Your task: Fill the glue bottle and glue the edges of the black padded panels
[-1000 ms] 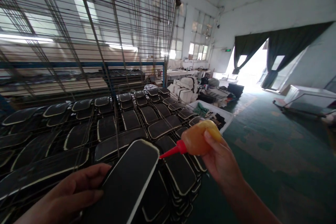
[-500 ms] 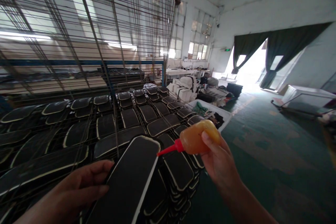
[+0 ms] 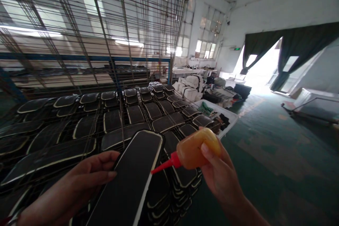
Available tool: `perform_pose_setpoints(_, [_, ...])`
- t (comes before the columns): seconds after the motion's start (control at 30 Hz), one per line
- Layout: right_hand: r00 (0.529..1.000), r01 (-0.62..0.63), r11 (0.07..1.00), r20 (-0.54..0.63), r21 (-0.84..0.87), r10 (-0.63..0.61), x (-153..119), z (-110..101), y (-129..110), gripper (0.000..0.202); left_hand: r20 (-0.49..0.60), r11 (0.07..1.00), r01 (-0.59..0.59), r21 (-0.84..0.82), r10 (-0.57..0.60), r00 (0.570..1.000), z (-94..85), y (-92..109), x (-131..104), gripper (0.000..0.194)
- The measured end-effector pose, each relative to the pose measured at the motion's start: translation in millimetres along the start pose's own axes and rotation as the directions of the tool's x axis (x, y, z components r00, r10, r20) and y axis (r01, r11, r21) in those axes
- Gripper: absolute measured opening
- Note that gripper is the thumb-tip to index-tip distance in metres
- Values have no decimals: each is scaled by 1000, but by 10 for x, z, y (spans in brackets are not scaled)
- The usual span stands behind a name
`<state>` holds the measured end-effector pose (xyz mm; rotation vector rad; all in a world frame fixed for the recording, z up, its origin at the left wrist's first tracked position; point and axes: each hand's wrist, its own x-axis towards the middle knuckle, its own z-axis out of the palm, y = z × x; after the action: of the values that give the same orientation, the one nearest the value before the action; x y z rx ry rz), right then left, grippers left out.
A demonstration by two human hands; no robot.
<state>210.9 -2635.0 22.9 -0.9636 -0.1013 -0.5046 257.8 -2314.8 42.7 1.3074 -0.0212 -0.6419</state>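
Note:
My left hand [image 3: 87, 176] is closed on the left edge of a long black panel [image 3: 128, 176] with rounded corners, tilted away from me. A pale line of glue runs along the panel's border. In my right hand [image 3: 222, 173] is a soft plastic squeeze bottle [image 3: 197, 148] of amber liquid, thumb on its near side. The bottle's red nozzle [image 3: 165, 164] points left and down, its tip at the panel's right edge. The panel's lower end runs out of view.
Stacks of similar black panels [image 3: 169, 123] with pale borders lie ahead and to the left. A wire rack [image 3: 103, 24] rises above them. A white bin [image 3: 230, 122] with cloth scraps stands beyond the bottle, and green floor [image 3: 275, 148] stretches to the right.
My right hand has brought the bottle down and left, so the nozzle tip has slid along the panel's right edge toward me. My left hand stays on the panel. The view has turned slightly left.

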Motion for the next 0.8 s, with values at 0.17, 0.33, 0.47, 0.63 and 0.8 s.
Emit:
perform_pose_setpoints(0.17, [997, -21, 1000, 78, -8, 22, -106, -1, 36, 45, 10, 1000, -10, -5, 10, 1000, 171, 85, -59, 35])
perform_pose_setpoints(0.33, [980, -53, 999, 193, 5, 51, -203, 5, 44, 46, -30, 999, -38, 20, 39, 999, 239, 109, -89, 35])
perform_pose_setpoints(0.47, [965, -53, 999, 258, 5, 50, -252, -2, 68, 49, -82, 996, -78, 45, 82, 993, 251, 95, -99, 35])
perform_pose_setpoints(0.63, [937, -103, 994, 339, 33, 86, -282, -50, 108, 51, -179, 993, -113, -17, 108, 978, 255, 72, -96, 40])
perform_pose_setpoints(0.8, [931, -130, 991, 347, 29, 112, -267, -70, 119, 52, -348, 961, -201, -191, 125, 929, 261, 69, -94, 51])
